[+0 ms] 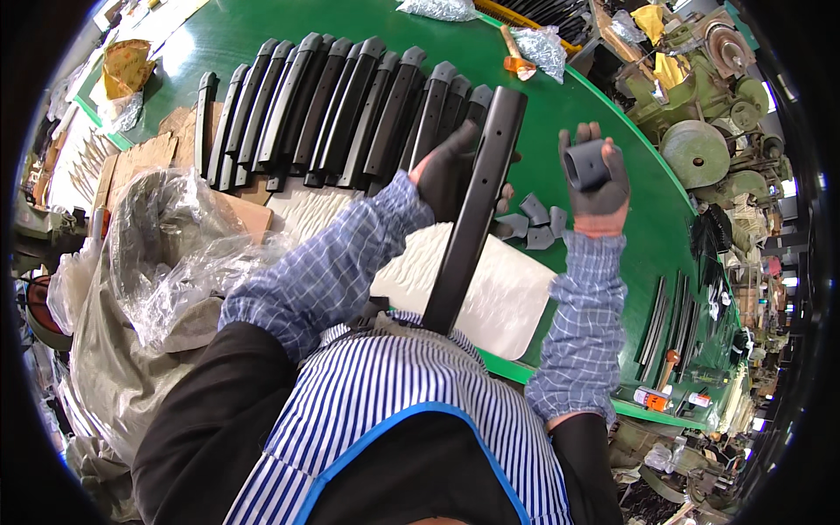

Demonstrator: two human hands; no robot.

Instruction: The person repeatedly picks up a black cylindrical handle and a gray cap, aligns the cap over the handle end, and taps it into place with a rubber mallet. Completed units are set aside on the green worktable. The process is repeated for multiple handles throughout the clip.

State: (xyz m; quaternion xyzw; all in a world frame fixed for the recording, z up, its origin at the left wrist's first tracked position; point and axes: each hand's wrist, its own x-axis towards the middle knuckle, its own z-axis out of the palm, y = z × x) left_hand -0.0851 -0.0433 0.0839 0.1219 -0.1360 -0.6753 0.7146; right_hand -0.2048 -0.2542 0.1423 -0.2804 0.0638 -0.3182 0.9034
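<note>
— Bars first: how many can you count?

— One long black bar (pixel 477 206) is in my left hand (pixel 448 171), fingers wrapped round its upper half. It stands tilted, its lower end against my striped apron (pixel 402 394) and hidden there. About fourteen more black bars (pixel 332 109) lie side by side in a row on the green surface (pixel 612 157); they overlap, so I cannot give an exact count.

— And the right hand?

— My right hand (pixel 597 179) is raised beside the bar, gloved, fingers closed on one small black cap (pixel 584 166). It is near the bar's top end but apart from it.

— Any more caps?

— Roughly four small dark caps (pixel 535 223) sit on the surface between my two hands, partly behind the bar, so there may be more.

— What else is hard to make out?

— A white sheet (pixel 499 297) lies under my arms, mostly covered by my checked sleeves. Clear plastic bags (pixel 175 254) are heaped at my left; their contents cannot be made out. Thin dark strips (pixel 661 319) at the right edge blur together.
</note>
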